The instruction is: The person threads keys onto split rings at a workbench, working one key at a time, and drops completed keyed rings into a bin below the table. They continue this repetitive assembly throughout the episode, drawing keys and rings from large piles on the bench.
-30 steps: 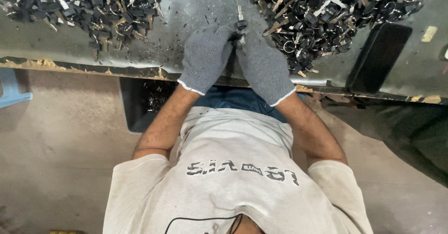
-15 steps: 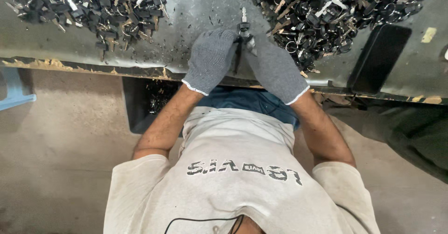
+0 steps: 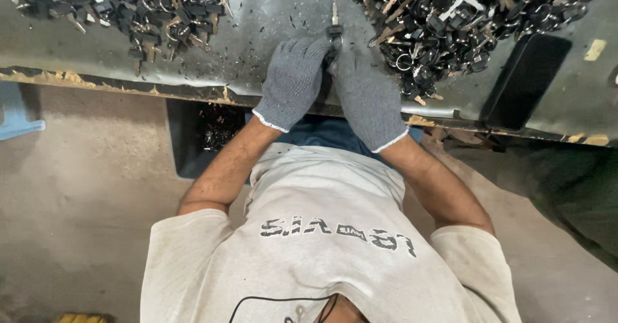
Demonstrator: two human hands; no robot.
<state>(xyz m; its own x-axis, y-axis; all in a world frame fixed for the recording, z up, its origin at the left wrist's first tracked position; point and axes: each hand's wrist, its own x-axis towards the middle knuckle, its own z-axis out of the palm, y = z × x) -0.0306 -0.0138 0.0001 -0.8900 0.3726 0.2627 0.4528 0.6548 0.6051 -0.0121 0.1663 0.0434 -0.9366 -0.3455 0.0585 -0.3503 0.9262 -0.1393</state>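
- Step in hand, judged: a single key (image 3: 333, 25) is being worked, pinched by its black head between both gloved hands.
- Left hand (image 3: 293, 81) and right hand (image 3: 368, 97) are closed on it, over bare tabletop (image 3: 270, 14) between two key piles (image 3: 129, 7) (image 3: 463, 20).
- Setting it down calls for one hand loosening first.

We are in a workshop. Heaps of keys (image 3: 463, 20) lie on a worn metal desk (image 3: 270, 20); metal shavings (image 3: 257, 46) are strewn across the desk, and below it is a bare concrete floor (image 3: 77, 200).

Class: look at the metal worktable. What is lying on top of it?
On the worktable: two heaps of black-headed keys, scattered shavings, a dark flat slab. Both gloved hands cover what's beneath.
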